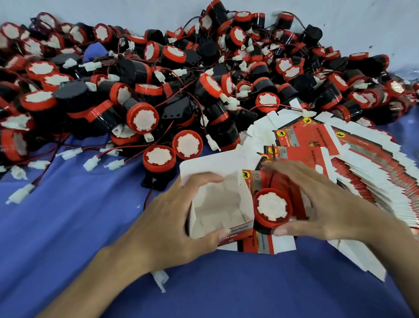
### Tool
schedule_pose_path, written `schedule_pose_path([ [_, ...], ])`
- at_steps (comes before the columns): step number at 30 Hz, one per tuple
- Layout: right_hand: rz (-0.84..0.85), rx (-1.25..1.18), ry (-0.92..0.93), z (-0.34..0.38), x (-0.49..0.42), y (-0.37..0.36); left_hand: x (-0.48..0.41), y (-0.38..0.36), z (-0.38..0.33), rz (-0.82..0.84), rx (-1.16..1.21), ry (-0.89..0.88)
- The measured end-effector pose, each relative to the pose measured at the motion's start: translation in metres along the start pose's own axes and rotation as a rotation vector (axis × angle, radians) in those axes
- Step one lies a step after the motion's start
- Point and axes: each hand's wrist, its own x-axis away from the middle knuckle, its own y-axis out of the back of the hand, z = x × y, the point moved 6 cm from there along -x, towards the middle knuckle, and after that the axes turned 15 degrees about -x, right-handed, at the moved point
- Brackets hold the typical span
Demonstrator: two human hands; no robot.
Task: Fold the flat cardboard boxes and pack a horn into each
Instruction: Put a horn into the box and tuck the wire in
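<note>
The box [231, 199] is standing open, mouth up, inside the left hand [173, 217]. That hand is gripping it, fingers on the far side and thumb on the near side, likely to keep it from folding flat. The horn [272, 207] is sitting in the right hand [324, 200], just beside the box. The right hand is curling round the horn, whose white face is looking up, probably ready to go in. Under that hand, flat boxes [380, 183] are lying in a long row. Past both hands, a big pile of horns [147, 88] is lying on the blue cloth [83, 231].
</note>
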Motion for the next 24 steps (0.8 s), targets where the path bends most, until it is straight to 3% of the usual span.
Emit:
schedule_pose_path([
  [7, -0.05, 0.259, 0.229, 0.021, -0.006, -0.015, -0.002, -0.001, -0.002, -0.02, 0.032, -0.003],
  [10, -0.197, 0.271, 0.302, 0.027, -0.005, -0.004, -0.003, -0.002, -0.001, -0.019, 0.07, -0.004],
  [16, -0.46, 0.038, 0.396, 0.059, 0.01, 0.033, -0.005, -0.006, 0.001, -0.012, 0.08, 0.011],
  [21, -0.292, 0.014, 0.657, 0.128, 0.006, 0.009, -0.001, -0.014, 0.013, -0.072, 0.029, 0.099],
  [24, -0.137, 0.1, 0.58, 0.134, -0.012, -0.008, -0.002, -0.024, 0.017, 0.005, -0.002, 0.078],
])
